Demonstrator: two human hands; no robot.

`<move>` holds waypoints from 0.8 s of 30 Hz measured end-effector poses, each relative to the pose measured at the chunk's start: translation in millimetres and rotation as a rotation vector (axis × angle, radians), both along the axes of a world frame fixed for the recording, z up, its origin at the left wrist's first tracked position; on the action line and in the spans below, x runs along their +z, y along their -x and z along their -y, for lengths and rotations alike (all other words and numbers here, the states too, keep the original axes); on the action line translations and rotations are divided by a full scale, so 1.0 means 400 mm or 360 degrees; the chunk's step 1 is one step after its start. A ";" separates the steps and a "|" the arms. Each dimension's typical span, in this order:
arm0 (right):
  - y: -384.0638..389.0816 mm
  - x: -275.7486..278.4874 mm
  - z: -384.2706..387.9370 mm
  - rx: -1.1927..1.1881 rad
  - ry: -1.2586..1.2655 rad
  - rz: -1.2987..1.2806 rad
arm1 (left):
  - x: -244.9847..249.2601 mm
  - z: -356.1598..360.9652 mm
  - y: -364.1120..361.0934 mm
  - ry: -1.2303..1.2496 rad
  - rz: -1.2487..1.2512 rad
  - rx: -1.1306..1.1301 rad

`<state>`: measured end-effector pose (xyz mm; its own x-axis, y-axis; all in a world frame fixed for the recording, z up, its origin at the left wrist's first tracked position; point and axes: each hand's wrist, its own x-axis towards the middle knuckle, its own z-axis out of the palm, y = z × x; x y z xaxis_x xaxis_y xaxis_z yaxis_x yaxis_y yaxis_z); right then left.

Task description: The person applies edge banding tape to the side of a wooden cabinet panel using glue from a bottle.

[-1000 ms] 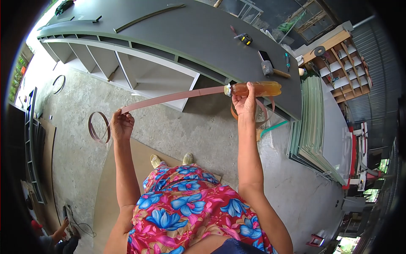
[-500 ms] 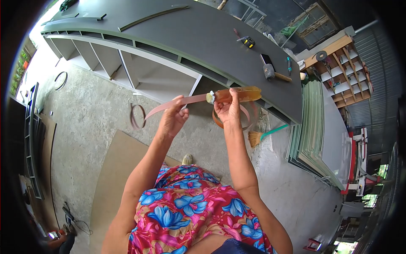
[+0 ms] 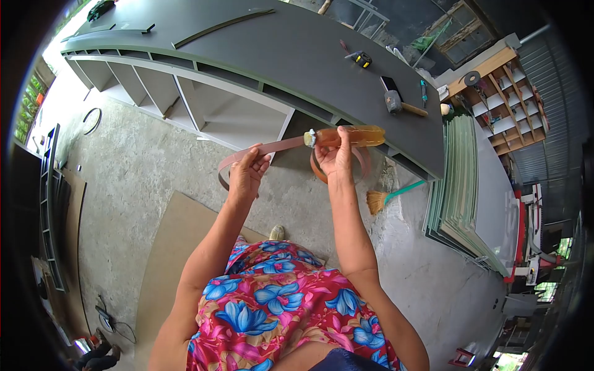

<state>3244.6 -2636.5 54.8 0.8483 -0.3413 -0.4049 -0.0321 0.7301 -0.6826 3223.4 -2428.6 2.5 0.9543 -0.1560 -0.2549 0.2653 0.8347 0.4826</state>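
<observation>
My right hand (image 3: 335, 157) grips a clear plastic bottle (image 3: 365, 136) of amber liquid, glue by its look, lying nearly level with its crusted whitish mouth (image 3: 310, 138) pointing left. That mouth meets the brownish-pink edge banding strip (image 3: 281, 146). Pinched between thumb and fingers of my left hand (image 3: 247, 172), the strip runs left and curls down beyond that hand. More of it loops below the bottle, behind my right hand; whether the right fingers also touch the strip cannot be made out.
In front stands a long grey-topped cabinet (image 3: 235, 55) bearing a mallet (image 3: 396, 103), a tape measure (image 3: 361, 59) and a dark strip (image 3: 216, 28). A broom (image 3: 376, 201) lies right, beside stacked panels (image 3: 455, 179). A board (image 3: 176, 247) lies on the floor; another person's legs (image 3: 102, 358) show lower left.
The strip's free left end has swung inward and curls closer to my left hand. My left hand has shifted slightly left and down; the bottle has moved a touch right.
</observation>
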 end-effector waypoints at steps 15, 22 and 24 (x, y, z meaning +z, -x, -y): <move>-0.031 -0.030 0.142 -0.0256 -0.0043 -0.0083 | -0.065 -0.198 0.011 -0.0090 -0.0209 0.0216; -0.032 -0.027 0.179 -0.0265 -0.0014 -0.0070 | -0.084 -0.260 0.007 -0.0159 -0.0250 0.0269; -0.032 -0.016 0.180 -0.0301 -0.0014 -0.0065 | -0.087 -0.278 0.003 -0.0178 -0.0270 0.0289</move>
